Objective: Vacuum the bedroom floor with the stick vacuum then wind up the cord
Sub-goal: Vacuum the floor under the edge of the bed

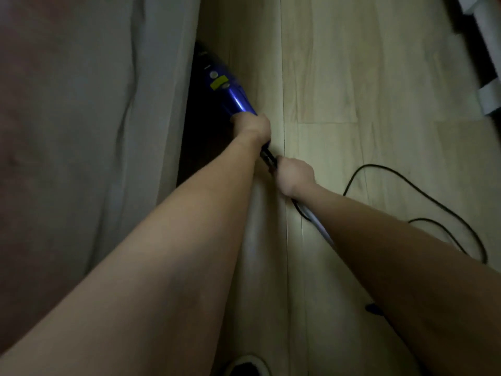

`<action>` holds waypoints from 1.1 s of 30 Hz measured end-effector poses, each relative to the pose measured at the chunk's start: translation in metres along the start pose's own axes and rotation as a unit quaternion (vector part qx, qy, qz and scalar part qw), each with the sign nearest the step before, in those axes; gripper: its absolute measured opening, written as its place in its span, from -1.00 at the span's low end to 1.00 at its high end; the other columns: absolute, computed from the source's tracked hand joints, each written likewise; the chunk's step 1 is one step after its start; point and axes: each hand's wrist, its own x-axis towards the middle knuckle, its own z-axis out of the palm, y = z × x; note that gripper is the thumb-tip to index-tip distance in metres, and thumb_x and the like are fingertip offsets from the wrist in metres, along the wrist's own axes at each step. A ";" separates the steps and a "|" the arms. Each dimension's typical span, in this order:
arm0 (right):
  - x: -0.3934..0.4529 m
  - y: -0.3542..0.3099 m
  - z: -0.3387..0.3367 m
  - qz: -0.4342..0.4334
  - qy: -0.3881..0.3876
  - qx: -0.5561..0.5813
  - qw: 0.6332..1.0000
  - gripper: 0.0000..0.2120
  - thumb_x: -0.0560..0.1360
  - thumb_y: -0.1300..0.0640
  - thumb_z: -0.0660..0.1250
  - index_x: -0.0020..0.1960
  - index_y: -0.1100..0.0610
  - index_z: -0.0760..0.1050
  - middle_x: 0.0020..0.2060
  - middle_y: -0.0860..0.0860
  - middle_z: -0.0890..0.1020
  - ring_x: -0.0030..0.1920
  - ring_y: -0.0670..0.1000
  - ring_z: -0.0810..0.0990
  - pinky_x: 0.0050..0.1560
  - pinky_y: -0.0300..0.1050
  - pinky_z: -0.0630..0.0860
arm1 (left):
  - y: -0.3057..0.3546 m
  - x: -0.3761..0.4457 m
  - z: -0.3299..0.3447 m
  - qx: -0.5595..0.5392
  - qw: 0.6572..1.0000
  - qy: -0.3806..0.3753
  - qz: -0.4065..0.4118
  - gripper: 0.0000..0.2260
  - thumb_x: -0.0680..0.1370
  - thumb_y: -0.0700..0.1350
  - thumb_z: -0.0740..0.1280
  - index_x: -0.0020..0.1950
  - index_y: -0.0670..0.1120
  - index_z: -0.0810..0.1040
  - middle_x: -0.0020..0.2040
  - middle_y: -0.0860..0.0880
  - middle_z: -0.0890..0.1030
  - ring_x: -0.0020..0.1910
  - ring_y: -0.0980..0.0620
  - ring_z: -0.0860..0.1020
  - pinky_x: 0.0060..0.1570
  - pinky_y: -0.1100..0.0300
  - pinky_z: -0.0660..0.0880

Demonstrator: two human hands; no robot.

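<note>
The stiff, probably light vacuum is gripped by both hands at its handle, beside the bed edge.

Vacuum head hidden under bed.

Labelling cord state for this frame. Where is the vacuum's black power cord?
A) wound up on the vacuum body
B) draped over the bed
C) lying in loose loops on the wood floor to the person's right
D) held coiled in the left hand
C: the thin black power cord lies in loose curves on the pale wood-plank floor, right of the blue stick vacuum that both hands grip.
</note>
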 end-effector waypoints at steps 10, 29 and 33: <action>-0.073 0.018 0.029 -0.038 0.040 -0.061 0.997 -0.73 0.53 0.15 0.21 0.21 0.15 0.40 0.11 0.15 0.61 0.13 0.18 0.58 -0.03 -0.10 0.44 | -0.054 -0.058 0.000 -0.045 0.996 0.016 0.075 -0.68 0.55 -0.11 0.32 0.18 -0.32 0.47 -0.23 -0.11 0.59 -0.25 -0.08 0.56 -0.22 0.10 0.53; -0.110 -0.023 0.063 -0.098 0.053 -0.032 0.993 -0.78 0.56 0.10 0.23 0.20 0.09 0.44 0.02 0.09 0.62 0.04 0.15 0.59 -0.14 -0.12 0.35 | -0.105 -0.092 -0.046 -0.073 0.991 0.102 0.054 -0.53 0.61 -0.01 0.25 0.42 -0.25 0.31 0.34 -0.20 0.45 0.29 -0.17 0.45 0.17 0.13 0.39; -0.101 -0.026 0.065 -0.109 0.064 -0.034 0.991 -0.78 0.55 0.10 0.24 0.18 0.09 0.45 0.00 0.09 0.62 0.03 0.15 0.59 -0.15 -0.13 0.33 | -0.117 -0.087 -0.038 -0.095 0.983 0.131 0.085 -0.53 0.61 0.05 0.22 0.42 -0.19 0.30 0.30 -0.16 0.47 0.24 -0.14 0.48 0.08 0.12 0.41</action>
